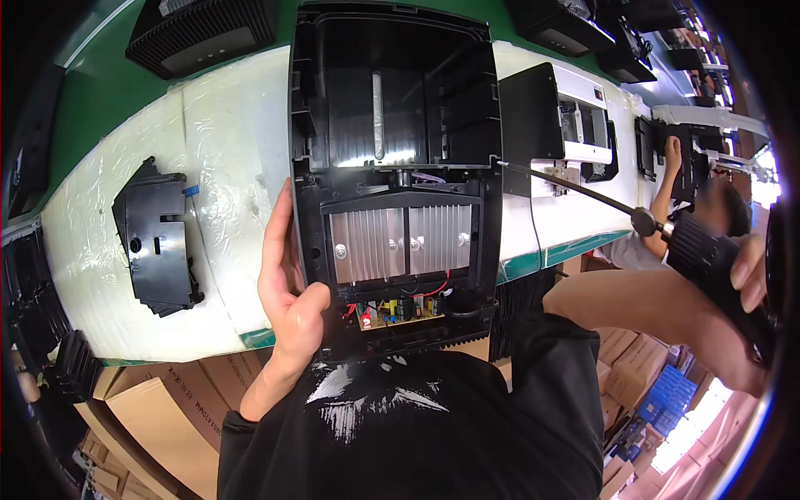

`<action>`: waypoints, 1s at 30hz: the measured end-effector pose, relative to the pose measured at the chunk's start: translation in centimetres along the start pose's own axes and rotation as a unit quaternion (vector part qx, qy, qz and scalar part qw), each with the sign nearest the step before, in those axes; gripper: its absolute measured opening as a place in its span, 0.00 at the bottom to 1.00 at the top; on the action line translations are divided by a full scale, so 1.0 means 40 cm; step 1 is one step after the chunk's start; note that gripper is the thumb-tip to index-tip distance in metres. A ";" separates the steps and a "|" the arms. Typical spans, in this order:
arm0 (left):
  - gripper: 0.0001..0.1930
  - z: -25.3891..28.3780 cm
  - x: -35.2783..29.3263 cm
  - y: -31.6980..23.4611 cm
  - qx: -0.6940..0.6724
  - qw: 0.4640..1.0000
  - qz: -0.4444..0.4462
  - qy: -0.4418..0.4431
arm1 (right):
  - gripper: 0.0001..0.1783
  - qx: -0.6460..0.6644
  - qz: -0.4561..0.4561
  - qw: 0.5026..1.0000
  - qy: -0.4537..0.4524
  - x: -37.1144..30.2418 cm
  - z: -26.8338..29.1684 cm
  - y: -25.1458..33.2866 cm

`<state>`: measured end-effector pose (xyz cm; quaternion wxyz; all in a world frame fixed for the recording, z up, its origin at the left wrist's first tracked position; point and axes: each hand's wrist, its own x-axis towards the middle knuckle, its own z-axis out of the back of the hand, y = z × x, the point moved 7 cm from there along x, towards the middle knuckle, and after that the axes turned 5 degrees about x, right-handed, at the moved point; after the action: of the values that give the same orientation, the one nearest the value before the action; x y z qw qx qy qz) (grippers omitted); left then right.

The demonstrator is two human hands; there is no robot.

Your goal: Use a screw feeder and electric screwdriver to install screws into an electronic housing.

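Note:
A large black plastic housing (400, 92) lies in front of me, its deep hollow half on the far side. Two finned silver heat sinks (367, 243) sit side by side in its nearer half. Below them a circuit board (402, 315) shows, with red wires beside it. My left hand (293, 312) grips the housing's left side, thumb over the near edge. At the far right, my right hand (750, 273) is wrapped round a black power screwdriver (700, 250). Its long thin bit reaches left, the tip at the housing's right wall. Part of that hand is cut off by the picture's rim.
White plastic-wrapped padding (233, 108) covers the green bench. A black bracket-like panel (158, 242) lies on the left, a white and black unit (583, 117) on the right. Finned black units (200, 37) stand behind. Another person's arm (664, 200) works farther right. Cardboard boxes (179, 408) stand below.

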<state>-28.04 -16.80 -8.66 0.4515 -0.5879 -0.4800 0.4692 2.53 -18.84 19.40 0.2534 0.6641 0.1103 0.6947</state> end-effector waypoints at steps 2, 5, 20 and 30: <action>0.48 0.000 0.000 0.002 -0.006 1.000 0.000 0.002 | 0.48 0.211 -0.108 0.972 -0.012 -0.028 -0.118 -0.075; 0.48 0.002 0.001 -0.003 0.000 1.000 0.000 0.006 | 0.47 0.222 -0.121 0.962 -0.104 -0.049 -0.148 -0.134; 0.48 0.004 -0.002 0.013 0.011 1.000 0.008 0.000 | 0.54 0.156 -0.191 0.969 -0.009 -0.198 -0.139 -0.295; 0.49 0.004 -0.004 0.009 0.021 1.000 0.009 -0.012 | 0.55 0.173 -0.187 0.967 -0.029 -0.225 -0.156 -0.305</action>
<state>-28.18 -16.98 -9.01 0.4538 -0.5772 -0.4700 0.4899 -1.18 -11.86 5.04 0.2632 0.6853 0.3434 0.5858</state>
